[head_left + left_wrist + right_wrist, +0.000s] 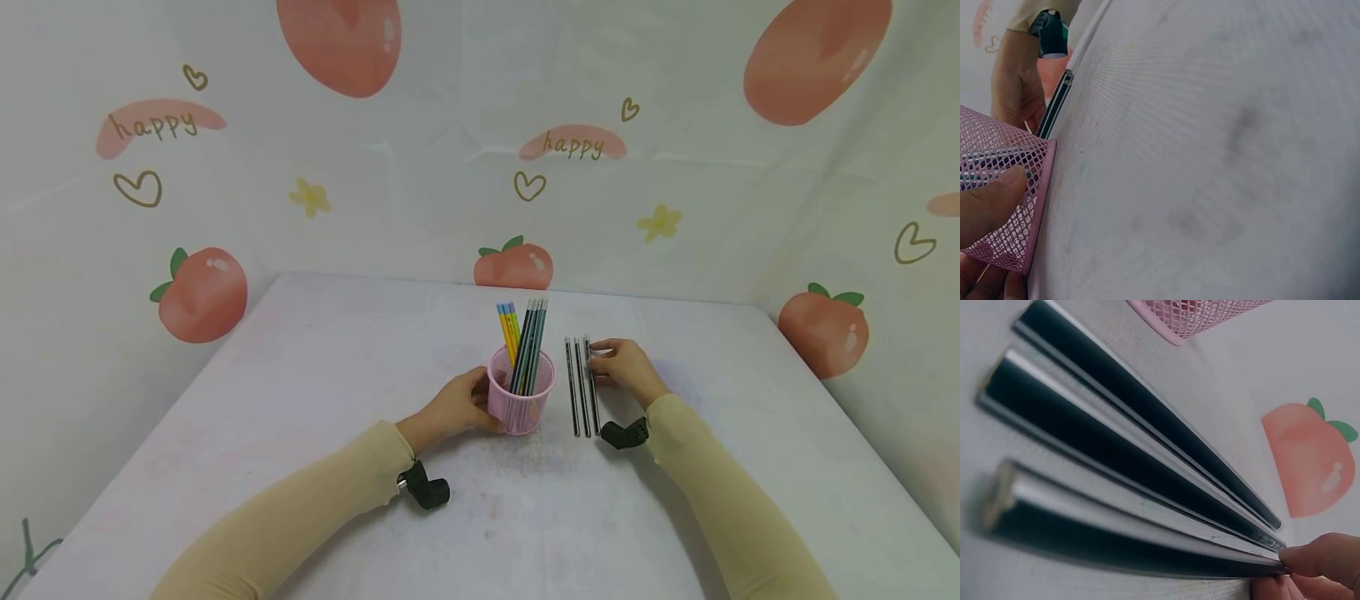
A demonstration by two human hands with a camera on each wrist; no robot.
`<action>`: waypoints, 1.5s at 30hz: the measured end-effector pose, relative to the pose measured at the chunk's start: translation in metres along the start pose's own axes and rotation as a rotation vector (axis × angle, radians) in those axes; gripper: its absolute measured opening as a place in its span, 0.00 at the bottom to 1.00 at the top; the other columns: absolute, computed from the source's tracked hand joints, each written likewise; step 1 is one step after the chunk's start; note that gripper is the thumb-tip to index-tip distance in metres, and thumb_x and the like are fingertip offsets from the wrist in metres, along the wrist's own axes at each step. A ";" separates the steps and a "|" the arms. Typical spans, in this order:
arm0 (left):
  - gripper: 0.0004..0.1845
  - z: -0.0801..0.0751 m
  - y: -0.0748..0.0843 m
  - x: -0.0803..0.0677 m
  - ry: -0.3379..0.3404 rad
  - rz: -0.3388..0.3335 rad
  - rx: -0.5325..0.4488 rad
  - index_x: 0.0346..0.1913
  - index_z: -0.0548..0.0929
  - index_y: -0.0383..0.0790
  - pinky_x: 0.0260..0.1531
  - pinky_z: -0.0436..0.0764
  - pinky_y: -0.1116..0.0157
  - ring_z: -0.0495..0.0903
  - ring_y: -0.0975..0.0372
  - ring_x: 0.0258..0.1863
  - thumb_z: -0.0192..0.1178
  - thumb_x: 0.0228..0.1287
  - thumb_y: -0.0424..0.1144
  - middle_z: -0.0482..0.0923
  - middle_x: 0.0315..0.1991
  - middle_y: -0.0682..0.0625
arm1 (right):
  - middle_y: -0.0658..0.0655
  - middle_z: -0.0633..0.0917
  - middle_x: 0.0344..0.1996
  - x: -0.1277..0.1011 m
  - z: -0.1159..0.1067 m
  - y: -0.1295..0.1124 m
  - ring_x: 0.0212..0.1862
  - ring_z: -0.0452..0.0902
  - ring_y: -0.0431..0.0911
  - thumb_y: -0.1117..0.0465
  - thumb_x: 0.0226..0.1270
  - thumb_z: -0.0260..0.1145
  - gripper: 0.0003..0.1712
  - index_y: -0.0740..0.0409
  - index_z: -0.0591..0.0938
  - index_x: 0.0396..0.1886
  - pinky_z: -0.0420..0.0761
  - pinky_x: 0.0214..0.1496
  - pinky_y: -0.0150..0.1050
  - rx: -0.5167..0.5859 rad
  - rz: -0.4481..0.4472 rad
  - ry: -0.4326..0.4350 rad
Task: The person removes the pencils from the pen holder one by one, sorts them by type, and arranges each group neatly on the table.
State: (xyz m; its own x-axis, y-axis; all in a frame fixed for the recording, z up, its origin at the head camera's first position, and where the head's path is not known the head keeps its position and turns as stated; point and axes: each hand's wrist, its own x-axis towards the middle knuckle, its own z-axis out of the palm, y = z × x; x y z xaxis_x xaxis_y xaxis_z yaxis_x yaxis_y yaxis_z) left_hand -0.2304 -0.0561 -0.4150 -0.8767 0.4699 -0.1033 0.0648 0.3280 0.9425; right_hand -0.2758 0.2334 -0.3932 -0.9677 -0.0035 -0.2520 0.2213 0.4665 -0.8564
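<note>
cup (525, 414), pencils (582, 387) well inside table edges (375, 282)

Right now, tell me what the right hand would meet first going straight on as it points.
Beyond the pinched pencil, the right hand would probably meet the middle pencil of the three first, though depth is unclear.

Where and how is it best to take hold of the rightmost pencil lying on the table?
Probably by its far end, pinched between thumb and fingers, coming from the right. The rightmost pencil is thin and straight and points away from the person; two pencils lie close along its left, so the right side gives more room. The right hand pinches it there.
</note>
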 end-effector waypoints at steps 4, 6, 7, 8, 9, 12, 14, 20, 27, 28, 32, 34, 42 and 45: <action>0.43 0.001 0.001 -0.001 0.006 0.012 -0.006 0.65 0.69 0.37 0.66 0.69 0.54 0.73 0.52 0.63 0.75 0.41 0.25 0.74 0.62 0.44 | 0.71 0.77 0.54 0.001 0.001 -0.001 0.31 0.79 0.34 0.69 0.65 0.63 0.29 0.73 0.68 0.65 0.85 0.39 0.30 -0.038 0.013 0.004; 0.43 0.001 0.001 -0.001 0.008 0.013 -0.012 0.65 0.69 0.37 0.66 0.69 0.54 0.73 0.52 0.63 0.75 0.41 0.24 0.74 0.61 0.44 | 0.72 0.77 0.55 0.002 0.001 -0.001 0.31 0.79 0.34 0.69 0.65 0.62 0.29 0.73 0.69 0.65 0.85 0.39 0.30 -0.057 0.017 0.011; 0.43 0.001 0.001 -0.001 0.008 0.014 -0.013 0.65 0.69 0.36 0.66 0.70 0.54 0.73 0.52 0.63 0.75 0.41 0.24 0.74 0.61 0.44 | 0.72 0.77 0.56 0.002 0.002 -0.002 0.31 0.79 0.35 0.69 0.66 0.63 0.28 0.72 0.69 0.64 0.85 0.38 0.30 -0.062 0.021 0.016; 0.43 0.001 0.001 -0.001 0.009 0.015 -0.015 0.65 0.69 0.36 0.66 0.69 0.54 0.73 0.52 0.62 0.74 0.41 0.24 0.75 0.61 0.44 | 0.72 0.77 0.55 0.002 0.002 -0.002 0.30 0.79 0.35 0.69 0.65 0.63 0.28 0.72 0.70 0.64 0.85 0.38 0.30 -0.068 0.022 0.019; 0.42 0.001 0.002 -0.001 0.010 0.015 -0.016 0.65 0.69 0.36 0.66 0.69 0.54 0.73 0.52 0.62 0.74 0.41 0.24 0.75 0.61 0.44 | 0.72 0.77 0.55 0.003 0.002 -0.002 0.30 0.79 0.35 0.69 0.65 0.63 0.28 0.72 0.70 0.64 0.85 0.38 0.30 -0.075 0.025 0.022; 0.42 0.001 0.001 -0.001 0.008 0.014 -0.019 0.64 0.69 0.37 0.66 0.69 0.54 0.73 0.53 0.62 0.74 0.41 0.24 0.74 0.61 0.44 | 0.71 0.78 0.54 0.003 0.002 -0.002 0.30 0.79 0.34 0.68 0.65 0.63 0.28 0.72 0.70 0.63 0.85 0.37 0.29 -0.091 0.031 0.025; 0.42 0.001 0.001 -0.001 0.006 0.013 -0.017 0.64 0.69 0.37 0.66 0.69 0.55 0.73 0.53 0.63 0.74 0.41 0.24 0.74 0.61 0.44 | 0.71 0.78 0.54 0.003 0.002 -0.002 0.30 0.79 0.34 0.68 0.65 0.64 0.28 0.72 0.71 0.63 0.85 0.37 0.30 -0.104 0.032 0.028; 0.41 0.001 0.003 -0.002 0.009 0.015 0.005 0.63 0.70 0.35 0.67 0.69 0.55 0.72 0.52 0.63 0.73 0.41 0.24 0.74 0.62 0.44 | 0.72 0.78 0.55 0.003 0.002 -0.003 0.32 0.79 0.36 0.66 0.65 0.65 0.28 0.71 0.71 0.63 0.85 0.39 0.31 -0.120 0.017 0.034; 0.42 0.000 0.002 -0.001 0.011 0.008 0.011 0.65 0.69 0.36 0.67 0.69 0.54 0.72 0.52 0.64 0.74 0.42 0.25 0.73 0.63 0.44 | 0.72 0.78 0.55 0.004 0.001 -0.003 0.37 0.81 0.40 0.66 0.65 0.64 0.28 0.70 0.71 0.63 0.85 0.41 0.33 -0.119 0.027 0.034; 0.43 0.000 0.002 -0.001 0.010 0.008 0.012 0.65 0.68 0.36 0.67 0.69 0.54 0.72 0.52 0.64 0.74 0.42 0.25 0.73 0.63 0.44 | 0.71 0.78 0.56 0.004 0.001 -0.003 0.37 0.81 0.40 0.65 0.65 0.64 0.28 0.70 0.71 0.63 0.85 0.41 0.33 -0.117 0.028 0.032; 0.43 0.000 0.003 -0.002 0.003 0.007 -0.002 0.66 0.68 0.36 0.67 0.68 0.54 0.71 0.52 0.65 0.74 0.42 0.25 0.73 0.63 0.44 | 0.71 0.77 0.56 0.004 0.001 -0.002 0.39 0.81 0.42 0.65 0.65 0.65 0.28 0.69 0.71 0.64 0.85 0.42 0.33 -0.109 0.035 0.020; 0.43 0.000 0.003 -0.002 0.001 0.007 -0.005 0.66 0.68 0.36 0.67 0.68 0.54 0.71 0.51 0.65 0.74 0.43 0.25 0.72 0.64 0.44 | 0.71 0.77 0.57 0.004 0.001 -0.002 0.39 0.81 0.42 0.65 0.65 0.65 0.28 0.69 0.71 0.64 0.85 0.42 0.33 -0.100 0.039 0.021; 0.41 0.000 0.001 -0.002 -0.001 0.019 0.001 0.64 0.70 0.36 0.67 0.68 0.53 0.71 0.51 0.64 0.74 0.42 0.26 0.73 0.62 0.43 | 0.71 0.76 0.58 0.005 0.000 0.001 0.40 0.81 0.42 0.65 0.66 0.64 0.28 0.69 0.70 0.65 0.85 0.42 0.34 -0.071 0.044 0.016; 0.40 0.000 0.001 -0.002 0.000 0.018 0.008 0.63 0.70 0.36 0.67 0.68 0.54 0.71 0.52 0.64 0.74 0.42 0.26 0.74 0.62 0.44 | 0.71 0.76 0.58 0.005 0.000 0.001 0.39 0.81 0.41 0.65 0.66 0.64 0.28 0.69 0.70 0.64 0.85 0.42 0.33 -0.064 0.041 0.016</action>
State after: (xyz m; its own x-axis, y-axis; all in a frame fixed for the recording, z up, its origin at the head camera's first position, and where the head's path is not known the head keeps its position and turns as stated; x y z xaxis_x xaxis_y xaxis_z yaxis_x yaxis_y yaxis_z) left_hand -0.2281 -0.0568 -0.4136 -0.8753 0.4758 -0.0867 0.0839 0.3258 0.9417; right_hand -0.2805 0.2338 -0.3955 -0.9599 0.0310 -0.2786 0.2533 0.5215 -0.8148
